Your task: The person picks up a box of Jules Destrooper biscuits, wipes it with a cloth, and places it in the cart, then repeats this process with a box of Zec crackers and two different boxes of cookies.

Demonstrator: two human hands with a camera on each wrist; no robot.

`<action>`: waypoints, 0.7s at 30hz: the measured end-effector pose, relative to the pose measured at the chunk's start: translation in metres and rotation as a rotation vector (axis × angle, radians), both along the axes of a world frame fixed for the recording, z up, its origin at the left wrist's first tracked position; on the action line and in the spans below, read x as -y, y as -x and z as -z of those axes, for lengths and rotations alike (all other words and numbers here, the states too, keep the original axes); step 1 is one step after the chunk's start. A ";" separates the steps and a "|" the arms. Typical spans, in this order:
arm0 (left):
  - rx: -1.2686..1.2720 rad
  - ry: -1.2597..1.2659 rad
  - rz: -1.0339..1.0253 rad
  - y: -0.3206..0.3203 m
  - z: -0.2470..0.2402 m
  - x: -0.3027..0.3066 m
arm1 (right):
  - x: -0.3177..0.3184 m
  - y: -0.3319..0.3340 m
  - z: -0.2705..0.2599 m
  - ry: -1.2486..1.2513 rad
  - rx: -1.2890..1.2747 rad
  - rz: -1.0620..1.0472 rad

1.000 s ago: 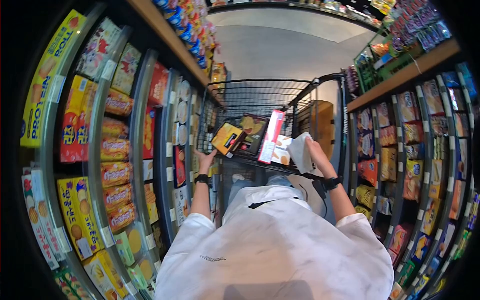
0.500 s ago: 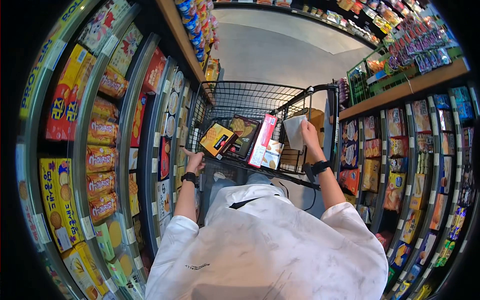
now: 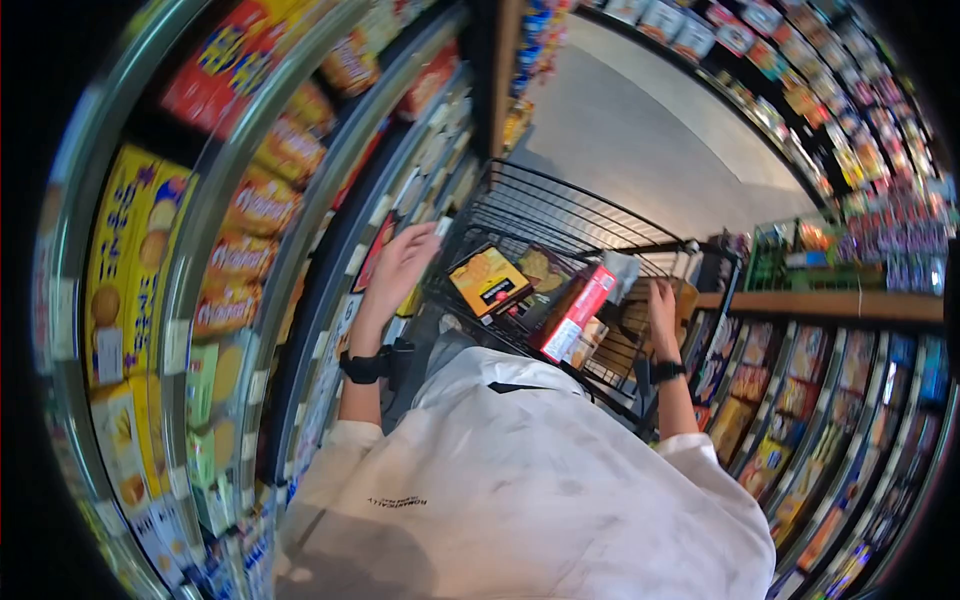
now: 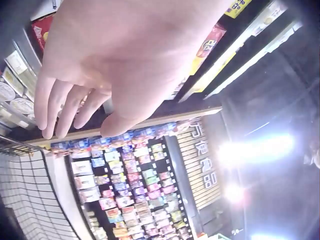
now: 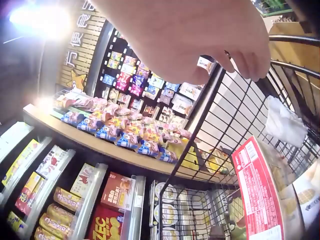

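My left hand (image 3: 402, 262) is raised beside the left shelf of snack boxes (image 3: 255, 210), just left of the wire shopping cart (image 3: 560, 215). In the left wrist view the left hand (image 4: 75, 107) has loosely straight fingers and holds nothing. My right hand (image 3: 660, 300) sits at the cart's near rim. The right wrist view shows the right hand (image 5: 245, 62) curled where the rim bars (image 5: 296, 39) meet it. In the cart lie a yellow box (image 3: 488, 281), a dark box (image 3: 541, 269), a red box (image 3: 576, 310) and a white paper (image 5: 282, 122).
Shelves packed with biscuit and snack packs line both sides of a narrow aisle. The grey floor (image 3: 640, 140) runs on ahead of the cart. A wooden shelf (image 3: 830, 303) with small packets juts out on the right.
The right hand has let go of the white paper, which now lies in the cart, and has dropped to the rim. The left hand has risen towards the shelf. The view has tilted left.
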State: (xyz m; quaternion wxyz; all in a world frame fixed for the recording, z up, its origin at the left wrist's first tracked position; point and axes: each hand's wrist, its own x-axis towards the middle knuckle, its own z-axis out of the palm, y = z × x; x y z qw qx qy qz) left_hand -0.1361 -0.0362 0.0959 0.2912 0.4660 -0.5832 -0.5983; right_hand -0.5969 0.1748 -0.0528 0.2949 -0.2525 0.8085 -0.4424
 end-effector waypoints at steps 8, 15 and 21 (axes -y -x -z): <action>-0.108 -0.089 -0.060 -0.006 0.037 -0.027 | -0.092 -0.039 0.030 -0.217 0.199 -0.100; 0.637 0.121 0.182 -0.014 0.181 -0.030 | -0.115 -0.106 0.016 -0.484 0.483 -0.291; 0.488 0.078 0.122 -0.017 0.232 -0.031 | -0.138 -0.110 0.013 -0.459 0.559 -0.257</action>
